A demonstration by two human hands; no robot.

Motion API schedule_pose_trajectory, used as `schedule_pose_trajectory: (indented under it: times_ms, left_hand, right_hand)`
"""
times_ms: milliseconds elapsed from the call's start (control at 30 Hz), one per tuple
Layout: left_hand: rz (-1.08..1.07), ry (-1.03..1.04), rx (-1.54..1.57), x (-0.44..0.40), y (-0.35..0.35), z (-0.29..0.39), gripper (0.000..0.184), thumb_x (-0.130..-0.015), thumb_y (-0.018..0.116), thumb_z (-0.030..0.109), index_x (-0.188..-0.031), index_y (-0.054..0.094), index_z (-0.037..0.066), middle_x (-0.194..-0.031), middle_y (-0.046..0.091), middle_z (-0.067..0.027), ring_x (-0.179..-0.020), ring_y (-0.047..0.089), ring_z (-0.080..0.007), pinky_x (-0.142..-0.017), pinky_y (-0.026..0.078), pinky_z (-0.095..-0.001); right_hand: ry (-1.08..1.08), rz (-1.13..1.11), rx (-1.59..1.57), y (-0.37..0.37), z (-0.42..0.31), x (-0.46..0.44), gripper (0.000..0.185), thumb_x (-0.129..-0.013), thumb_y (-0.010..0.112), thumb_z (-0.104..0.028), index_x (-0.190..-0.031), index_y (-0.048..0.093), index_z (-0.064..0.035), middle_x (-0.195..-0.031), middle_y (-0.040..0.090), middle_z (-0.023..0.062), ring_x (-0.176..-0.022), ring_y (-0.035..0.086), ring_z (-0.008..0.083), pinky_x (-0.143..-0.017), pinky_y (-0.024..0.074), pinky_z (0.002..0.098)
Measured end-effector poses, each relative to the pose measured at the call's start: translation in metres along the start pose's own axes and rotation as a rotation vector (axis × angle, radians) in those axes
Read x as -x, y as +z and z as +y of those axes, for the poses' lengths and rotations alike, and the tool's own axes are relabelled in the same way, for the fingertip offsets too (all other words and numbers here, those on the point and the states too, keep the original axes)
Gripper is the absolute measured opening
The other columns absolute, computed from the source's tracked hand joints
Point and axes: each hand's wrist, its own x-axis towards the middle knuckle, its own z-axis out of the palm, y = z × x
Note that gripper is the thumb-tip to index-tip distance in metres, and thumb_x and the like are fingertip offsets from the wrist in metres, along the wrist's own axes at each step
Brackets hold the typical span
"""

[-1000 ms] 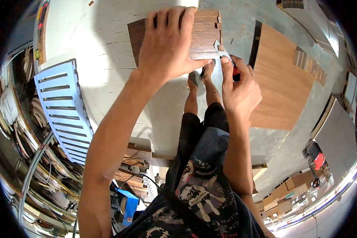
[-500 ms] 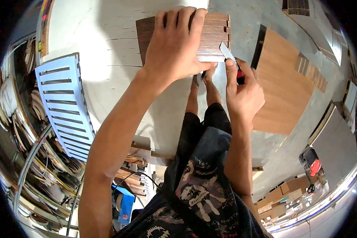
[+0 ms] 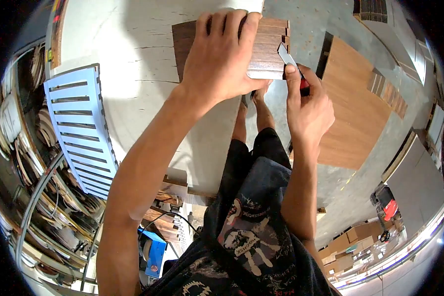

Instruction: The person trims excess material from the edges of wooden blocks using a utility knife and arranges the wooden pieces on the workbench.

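Observation:
A dark brown wood-grain panel (image 3: 267, 52) with notches along its right edge lies at the top of the view, overhanging the white table's edge. My left hand (image 3: 219, 61) grips it, fingers bent over the top and thumb at the near side. In my right hand (image 3: 308, 106) is a utility knife (image 3: 287, 55) with a wide silver blade and a red and black handle. The thumb presses near the base of the blade. Its tip lies at the notched right edge of the panel; whether it cuts in cannot be seen.
The white table (image 3: 148, 106) extends to the left, with a pale blue slatted panel (image 3: 81, 128) on it. A large brown board (image 3: 355, 103) lies to the right over the grey floor. Below are a blue machine (image 3: 155, 254) and wood pieces; curved strips fill a rack (image 3: 29, 177) at far left.
The panel and my left hand have shifted slightly right. My right hand has moved right too, and the knife blade now points more steeply up, nearer the upper notches.

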Motion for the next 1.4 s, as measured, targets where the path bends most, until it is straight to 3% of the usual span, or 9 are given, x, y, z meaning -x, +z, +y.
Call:
schedule_pose_trajectory:
  times_ms: [667,767,867,1067,1100,1267,1300,1367,1400]
  left_hand:
    - [-0.025,-0.021,-0.015,-0.001,0.003,-0.001,0.102,-0.054,0.097,0.046,-0.136,0.056,0.003,-0.119,0.056,-0.0121,-0.113,0.056,-0.0320,-0.108,0.040,-0.0492]
    - [-0.121,-0.068,-0.003,-0.001,0.000,0.001,0.113,-0.056,0.099,0.048,-0.147,0.049,0.003,-0.133,0.054,-0.0129,-0.125,0.053,-0.0337,-0.111,0.038,-0.0532]
    - [-0.108,-0.058,0.014,-0.001,-0.001,0.001,0.112,-0.056,0.099,0.046,-0.147,0.049,0.004,-0.131,0.055,-0.0125,-0.124,0.053,-0.0338,-0.112,0.038,-0.0525]
    - [-0.123,-0.008,0.023,0.000,-0.003,0.001,0.111,-0.056,0.097,0.046,-0.147,0.049,0.004,-0.131,0.053,-0.0128,-0.125,0.053,-0.0340,-0.114,0.037,-0.0517]
    - [-0.132,-0.011,0.019,0.000,-0.003,0.001,0.111,-0.056,0.097,0.046,-0.147,0.049,0.004,-0.131,0.053,-0.0129,-0.125,0.052,-0.0340,-0.114,0.037,-0.0516]
    - [-0.130,-0.006,-0.015,-0.003,-0.002,0.001,0.100,-0.058,0.095,0.048,-0.137,0.054,0.003,-0.125,0.054,-0.0131,-0.121,0.053,-0.0303,-0.112,0.038,-0.0506]
    - [-0.127,-0.006,-0.016,-0.003,-0.003,0.001,0.101,-0.057,0.095,0.048,-0.137,0.054,0.003,-0.125,0.054,-0.0132,-0.121,0.053,-0.0304,-0.112,0.038,-0.0507]
    - [-0.124,-0.007,-0.019,-0.003,-0.004,0.002,0.101,-0.057,0.095,0.048,-0.137,0.053,0.003,-0.126,0.054,-0.0134,-0.120,0.053,-0.0306,-0.112,0.038,-0.0509]
    - [-0.135,-0.012,-0.011,-0.003,-0.004,0.002,0.104,-0.057,0.096,0.048,-0.140,0.052,0.003,-0.128,0.053,-0.0132,-0.122,0.053,-0.0317,-0.113,0.038,-0.0512]
  right_hand:
    - [-0.018,0.004,-0.010,-0.002,-0.008,-0.013,0.038,-0.102,0.064,-0.050,-0.111,0.080,-0.0160,-0.090,0.074,0.0138,-0.082,0.073,0.0366,-0.072,0.0557,0.0456]
    - [0.001,0.007,-0.009,-0.003,-0.011,-0.016,0.038,-0.102,0.065,-0.050,-0.111,0.080,-0.0163,-0.090,0.074,0.0139,-0.082,0.073,0.0369,-0.072,0.0557,0.0461]
    - [-0.004,0.024,-0.007,-0.002,-0.012,-0.018,0.038,-0.102,0.065,-0.050,-0.111,0.080,-0.0166,-0.089,0.074,0.0140,-0.082,0.072,0.0378,-0.071,0.0557,0.0469]
    - [-0.021,0.153,0.087,-0.004,-0.005,-0.063,0.047,-0.104,0.056,-0.060,-0.110,0.080,-0.0201,-0.090,0.078,0.0130,-0.085,0.075,0.0386,-0.072,0.0574,0.0486]
    - [-0.039,0.267,0.047,-0.003,0.000,-0.080,0.048,-0.103,0.057,-0.060,-0.108,0.081,-0.0191,-0.090,0.078,0.0117,-0.085,0.075,0.0385,-0.073,0.0570,0.0473]
    - [-0.089,0.103,-0.339,-0.018,0.015,-0.112,0.056,-0.099,0.067,-0.060,-0.112,0.078,-0.0071,-0.078,0.071,0.0048,-0.073,0.066,0.0204,-0.073,0.0523,0.0347]
    - [-0.051,-0.043,-0.437,-0.021,0.008,-0.105,0.057,-0.094,0.078,-0.054,-0.112,0.076,0.0000,-0.076,0.063,0.0004,-0.074,0.055,0.0115,-0.071,0.0477,0.0290]
    - [-0.226,-0.078,-0.614,0.004,0.015,-0.106,0.051,-0.089,0.087,-0.043,-0.111,0.076,0.0021,-0.075,0.058,-0.0028,-0.072,0.051,0.0089,-0.067,0.0437,0.0256]
    - [-0.193,-0.166,-0.639,0.005,0.012,-0.106,0.050,-0.089,0.088,-0.041,-0.111,0.076,0.0024,-0.075,0.059,-0.0026,-0.072,0.052,0.0084,-0.067,0.0437,0.0250]
